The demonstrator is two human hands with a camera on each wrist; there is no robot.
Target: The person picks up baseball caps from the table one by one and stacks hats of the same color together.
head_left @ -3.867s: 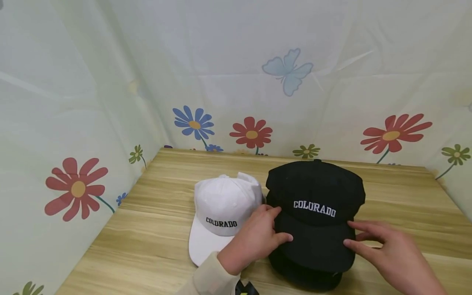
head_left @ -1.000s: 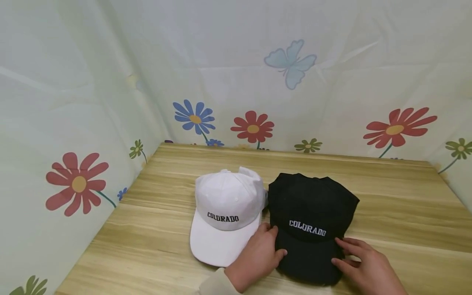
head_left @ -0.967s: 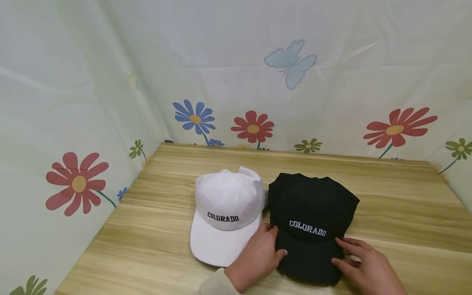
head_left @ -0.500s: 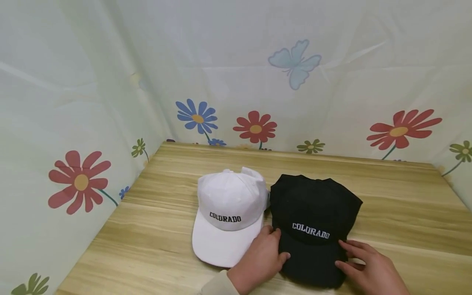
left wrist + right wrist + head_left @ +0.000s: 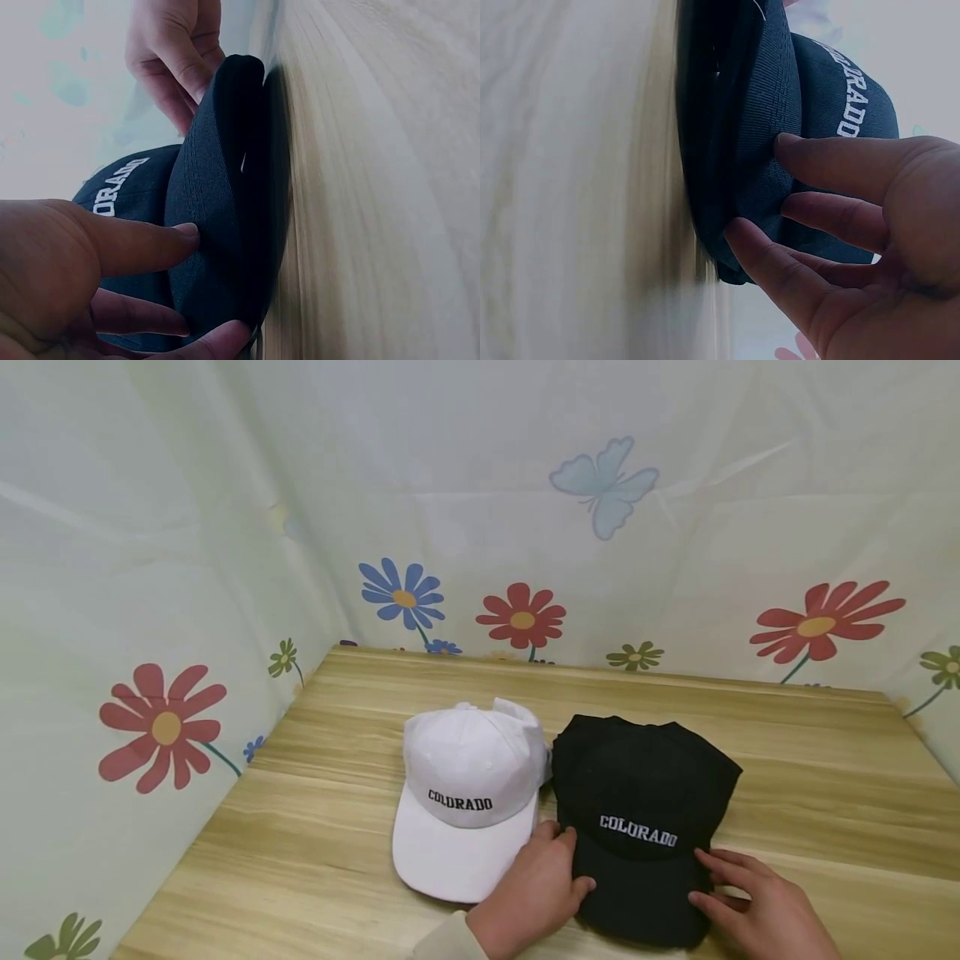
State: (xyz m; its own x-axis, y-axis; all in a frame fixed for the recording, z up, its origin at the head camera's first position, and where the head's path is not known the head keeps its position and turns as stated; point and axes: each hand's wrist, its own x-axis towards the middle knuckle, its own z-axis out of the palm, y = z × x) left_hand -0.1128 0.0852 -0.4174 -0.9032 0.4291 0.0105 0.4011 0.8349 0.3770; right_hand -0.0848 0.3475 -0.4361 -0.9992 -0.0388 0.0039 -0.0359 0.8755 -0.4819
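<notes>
A black baseball cap (image 5: 637,777) with white COLORADO lettering faces me, its brim toward the near edge. My left hand (image 5: 528,889) pinches the left side of its brim, thumb on top. At the right side of the same brim, my right hand (image 5: 768,906) pinches with thumb and fingers. In the left wrist view a second dark brim (image 5: 277,161) shows under the held cap (image 5: 202,187), close along the wood, so the black caps are stacked. A white baseball cap (image 5: 465,856) with black COLORADO lettering sits just left, its brim partly behind my left hand.
All the caps are on a wood-grain table (image 5: 300,827). Pale curtains (image 5: 465,460) printed with flowers and a butterfly stand along the back and both sides of it.
Since the oldest frame, the upper black cap has come down and toward me, covering the lower brim in the head view; both hands moved with it. Over the last half second little differs.
</notes>
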